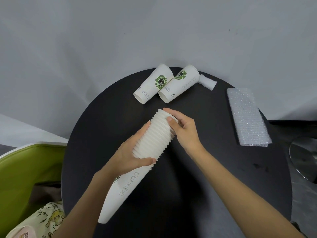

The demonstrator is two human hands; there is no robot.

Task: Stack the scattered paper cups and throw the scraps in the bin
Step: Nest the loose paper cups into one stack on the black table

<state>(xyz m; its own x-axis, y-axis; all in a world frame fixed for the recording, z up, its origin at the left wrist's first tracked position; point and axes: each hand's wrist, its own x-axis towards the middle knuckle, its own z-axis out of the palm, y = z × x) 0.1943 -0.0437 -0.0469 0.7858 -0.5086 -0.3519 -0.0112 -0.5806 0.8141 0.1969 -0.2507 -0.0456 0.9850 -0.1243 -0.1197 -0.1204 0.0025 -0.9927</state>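
The stack of cups (154, 133) is held slanted over the middle of the black table (197, 186). The left hand (130, 157) wraps round its middle to steady it. The right hand (183, 129) grips the far end at the rim, likely to push the top cup in snug. Two loose cups (153, 84) lie on their sides at the far edge, touching. Just right of them are a white scrap (207, 82) and bubble wrap (247, 117). The green bin (25, 169) stands near left.

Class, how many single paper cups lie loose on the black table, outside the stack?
2. One white green-logo paper cup lies on its side near the far edge; the other cup lies right of it, touching. None appears hidden.
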